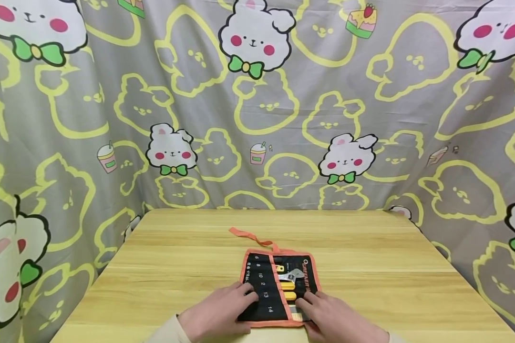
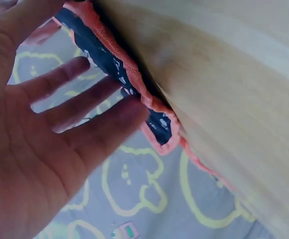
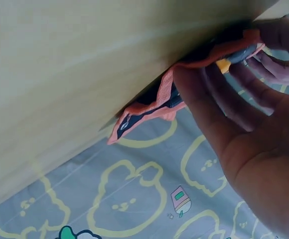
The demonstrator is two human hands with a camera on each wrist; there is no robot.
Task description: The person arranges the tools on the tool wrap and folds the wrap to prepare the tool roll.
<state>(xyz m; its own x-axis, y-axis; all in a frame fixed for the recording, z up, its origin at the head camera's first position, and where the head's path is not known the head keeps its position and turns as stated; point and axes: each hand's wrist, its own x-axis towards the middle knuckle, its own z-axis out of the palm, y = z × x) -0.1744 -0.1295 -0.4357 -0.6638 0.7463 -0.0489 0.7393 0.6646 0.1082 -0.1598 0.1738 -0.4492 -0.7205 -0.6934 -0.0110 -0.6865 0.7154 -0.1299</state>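
Observation:
An unrolled black tool pouch with orange trim lies on the table. White size numbers run down its left flap. An adjustable wrench and several yellow handles stick out of its pockets. My left hand touches the pouch's left edge, fingertips over the flap; the left wrist view shows its fingers nearly straight against the orange border. On the opposite side, my right hand rests its fingertips on the right edge, by the lower tools. Extended fingers meet the trim in the right wrist view.
The wooden table spreads around the pouch on every side. From the pouch's far edge an orange strap trails to the left. A grey curtain with rabbit prints hangs behind the table and along both sides.

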